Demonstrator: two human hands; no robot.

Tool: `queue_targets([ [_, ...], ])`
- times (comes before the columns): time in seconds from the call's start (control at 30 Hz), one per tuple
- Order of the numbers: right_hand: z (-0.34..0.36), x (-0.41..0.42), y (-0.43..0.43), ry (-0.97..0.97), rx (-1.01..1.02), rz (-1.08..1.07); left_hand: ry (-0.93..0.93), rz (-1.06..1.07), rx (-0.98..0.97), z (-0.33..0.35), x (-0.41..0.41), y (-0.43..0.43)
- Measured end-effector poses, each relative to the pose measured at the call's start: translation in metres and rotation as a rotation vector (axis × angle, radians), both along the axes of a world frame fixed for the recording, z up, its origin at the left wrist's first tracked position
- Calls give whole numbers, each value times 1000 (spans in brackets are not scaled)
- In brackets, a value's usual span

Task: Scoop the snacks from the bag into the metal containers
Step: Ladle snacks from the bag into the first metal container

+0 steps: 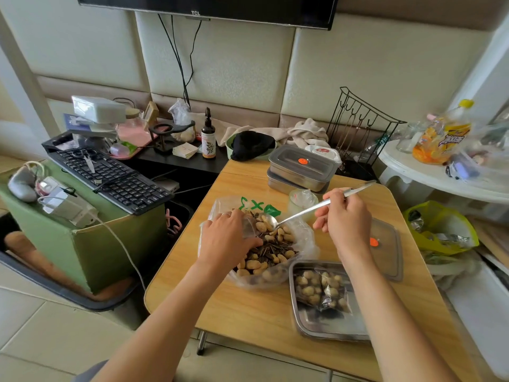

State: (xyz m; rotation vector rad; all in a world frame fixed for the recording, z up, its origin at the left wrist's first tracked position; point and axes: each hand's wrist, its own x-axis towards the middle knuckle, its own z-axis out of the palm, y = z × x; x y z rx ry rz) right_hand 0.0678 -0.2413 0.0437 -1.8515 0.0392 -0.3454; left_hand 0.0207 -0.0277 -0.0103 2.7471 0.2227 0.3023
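Note:
A clear plastic bag [304, 245] full of peanuts and sunflower seeds [271, 248] lies open on the wooden table [248, 307]. My left hand [227, 237] grips the bag's left rim and holds it open. My right hand [345, 219] holds a long metal spoon [303, 212], whose bowl rests on the snacks near the bag's far edge. An open metal container [311, 323] with some peanuts and seeds sits just right of the bag, under my right forearm. Its lid [385, 244] with an orange dot lies beyond it.
Two stacked, lidded metal containers [301, 172] stand at the table's far side, a small plastic cup [301, 201] in front of them. A keyboard [110, 177] on a green box is at the left. A yellow bag [440, 227] and a white round table [440, 177] are at the right.

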Motion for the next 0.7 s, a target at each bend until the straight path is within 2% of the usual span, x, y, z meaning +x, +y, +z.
queue_targets([
  [0.23, 5, -6, 1, -139, -104, 75, 123, -61, -359, 6, 6, -6],
  [0.37, 10, -12, 4, -306, -201, 93, 80, -34, -339, 4, 9, -11],
  [0.5, 12, -16, 9, -512, -286, 170, 2, 28, -200, 1, 10, -15],
  [0.7, 12, -16, 19, -698, -427, 224, 38, 7, -142, -9, 18, -20],
])
